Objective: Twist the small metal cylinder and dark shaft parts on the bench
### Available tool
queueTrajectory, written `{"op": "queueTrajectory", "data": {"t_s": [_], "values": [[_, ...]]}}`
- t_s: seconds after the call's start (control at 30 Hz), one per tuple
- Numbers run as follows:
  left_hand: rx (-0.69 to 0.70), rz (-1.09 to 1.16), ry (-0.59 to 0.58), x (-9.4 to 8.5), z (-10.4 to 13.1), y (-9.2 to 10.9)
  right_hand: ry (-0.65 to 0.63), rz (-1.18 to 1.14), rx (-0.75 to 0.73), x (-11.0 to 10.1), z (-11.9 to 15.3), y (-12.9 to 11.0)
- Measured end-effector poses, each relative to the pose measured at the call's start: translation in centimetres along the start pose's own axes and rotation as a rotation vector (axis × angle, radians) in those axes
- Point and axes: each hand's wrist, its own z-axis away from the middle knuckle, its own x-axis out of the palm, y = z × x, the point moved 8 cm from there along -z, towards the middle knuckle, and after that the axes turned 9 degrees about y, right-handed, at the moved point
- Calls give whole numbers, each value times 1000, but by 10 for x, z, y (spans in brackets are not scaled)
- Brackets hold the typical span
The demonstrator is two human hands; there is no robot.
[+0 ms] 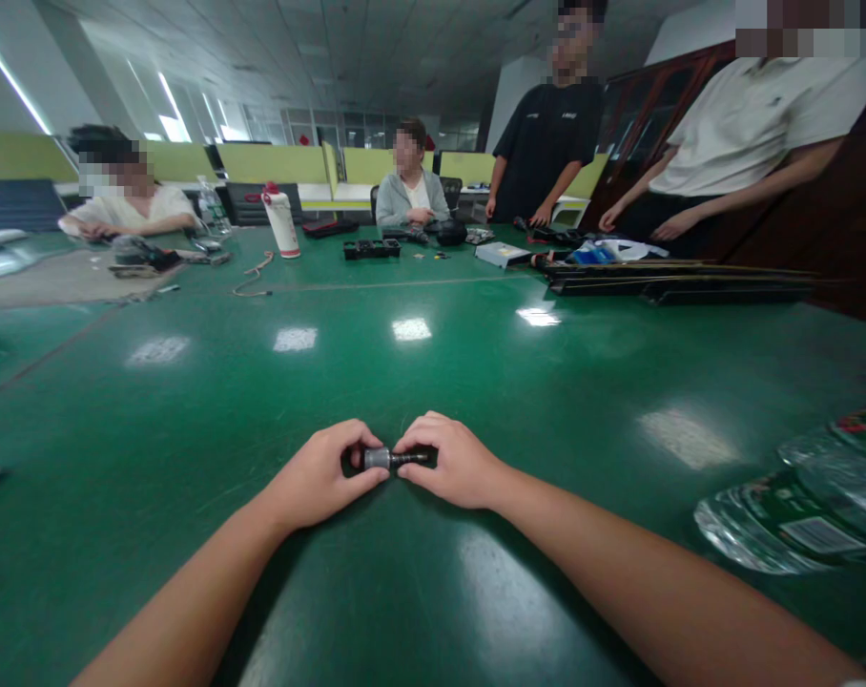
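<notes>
Low over the green table, both of my hands meet at a small metal part: a silver cylinder with a thin, dark, ribbed shaft pointing right. My left hand is closed, pinching the cylinder between thumb and fingers. From the other side, my right hand curls its thumb and fingertips around the shaft, close to where it leaves the cylinder. The part lies roughly level. Its exact kind is too small to make out.
Large clear plastic bottles lie at the right. Farther back stand a white tumbler, a black case, a grey box and long black bars. Several people are around the far side, including a person in black.
</notes>
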Motion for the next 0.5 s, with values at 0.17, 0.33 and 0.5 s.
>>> {"op": "queueTrajectory", "data": {"t_s": [0.17,0.33,0.5], "values": [[4,-4,3,0,0,-1,7,0,3,-1,0,0],[12,-10,6,0,0,0,16,-5,3,-1,-1,-1],[22,-8,11,-2,1,2,15,-3,2,-2,0,-2]]}}
